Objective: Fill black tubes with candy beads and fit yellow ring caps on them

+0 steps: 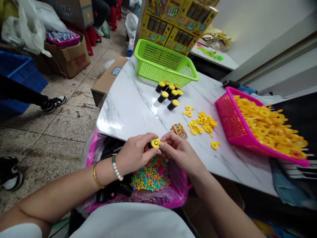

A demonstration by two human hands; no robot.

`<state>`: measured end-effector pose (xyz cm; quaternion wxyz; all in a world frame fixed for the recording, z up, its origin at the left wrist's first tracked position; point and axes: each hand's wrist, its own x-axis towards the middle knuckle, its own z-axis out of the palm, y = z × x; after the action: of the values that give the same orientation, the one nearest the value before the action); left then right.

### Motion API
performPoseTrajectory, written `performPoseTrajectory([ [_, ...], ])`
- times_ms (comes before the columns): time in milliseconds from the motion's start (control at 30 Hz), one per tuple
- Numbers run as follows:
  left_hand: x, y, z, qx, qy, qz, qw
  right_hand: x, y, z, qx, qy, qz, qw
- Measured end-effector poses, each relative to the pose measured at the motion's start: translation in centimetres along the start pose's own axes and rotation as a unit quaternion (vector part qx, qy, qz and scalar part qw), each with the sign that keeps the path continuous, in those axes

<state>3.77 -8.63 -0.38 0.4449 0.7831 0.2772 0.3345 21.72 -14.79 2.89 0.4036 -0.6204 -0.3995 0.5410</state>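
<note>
My left hand and my right hand meet at the near edge of the marble table, both closed on a small black tube with a yellow cap. Below them sits a pink bag holding many small coloured candies. Several capped black tubes lie further back on the table. Loose yellow caps are scattered to the right of my hands, beside a small stack of printed stickers.
A green basket stands at the far side of the table, with yellow display boxes behind it. A pink basket full of yellow caps sits at right. Cardboard boxes and another person's shoe are on the floor at left.
</note>
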Motion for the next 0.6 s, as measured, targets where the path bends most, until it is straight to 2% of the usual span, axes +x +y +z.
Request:
performPoseTrajectory([
  [133, -0.1, -0.4, 0.3, 0.048, 0.005, 0.042, 0.998, -0.5, 0.1, -0.9, 0.026, -0.003, -0.02, 0.999],
  [233, -0.1, -0.5, 0.3, 0.05, 0.004, 0.048, 0.998, 0.3, -0.2, -1.1, 0.08, -0.05, 0.005, 0.995],
  [300, -0.2, -0.6, 0.4, 0.053, 0.007, 0.05, 0.997, 1.1, -0.8, -0.9, 0.08, -0.094, 0.032, 0.992],
  [467, -0.3, -0.6, 0.6, 0.057, -0.001, 0.041, 0.998, 3.0, -2.5, -0.2, -0.056, -0.152, 0.057, 0.985],
  [600, -0.1, -0.4, 0.6, 0.078, -0.001, 0.027, 0.997, 2.1, -2.8, -0.1, -0.134, -0.118, 0.022, 0.984],
])
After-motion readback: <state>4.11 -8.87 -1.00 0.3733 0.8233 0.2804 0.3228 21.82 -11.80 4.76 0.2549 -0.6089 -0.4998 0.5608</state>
